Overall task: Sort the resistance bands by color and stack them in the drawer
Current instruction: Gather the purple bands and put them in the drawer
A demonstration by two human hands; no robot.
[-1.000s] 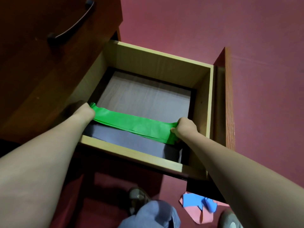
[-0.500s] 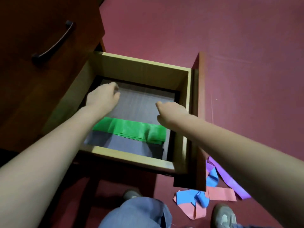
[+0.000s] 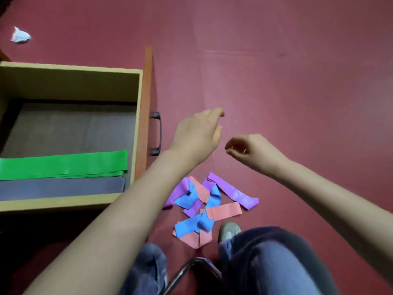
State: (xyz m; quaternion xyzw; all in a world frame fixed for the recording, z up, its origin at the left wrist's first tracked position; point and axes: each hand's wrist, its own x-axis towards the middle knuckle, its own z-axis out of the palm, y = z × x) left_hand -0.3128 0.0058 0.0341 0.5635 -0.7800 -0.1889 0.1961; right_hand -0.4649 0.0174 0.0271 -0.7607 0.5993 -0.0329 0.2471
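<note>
Open drawer at left, pulled out over the red floor, dark handle on its front. Inside, on the grey lining, green bands lying flat in 1 stack, stretched across the drawer, nearer one long wall than the other, well apart from both hands. Outside on the floor, a tangled pile of loose bands: purple, blue and pink, crossing and overlapping one another, just beside a grey shoe. Left hand raised beside the handle, back upward, fingers relaxed and slightly bent, holding nothing. Right hand near it, a narrow gap between the 2, fingers loosely curled toward the thumb, nothing pinched or gripped. Both hands in the air beyond the pile, not touching it; pile lower in view, between the 2 forearms, closer to the body than the fingertips. Blue jeans and a metal chair leg at the bottom edge. Small white scrap on the floor, far left, past the drawer.
</note>
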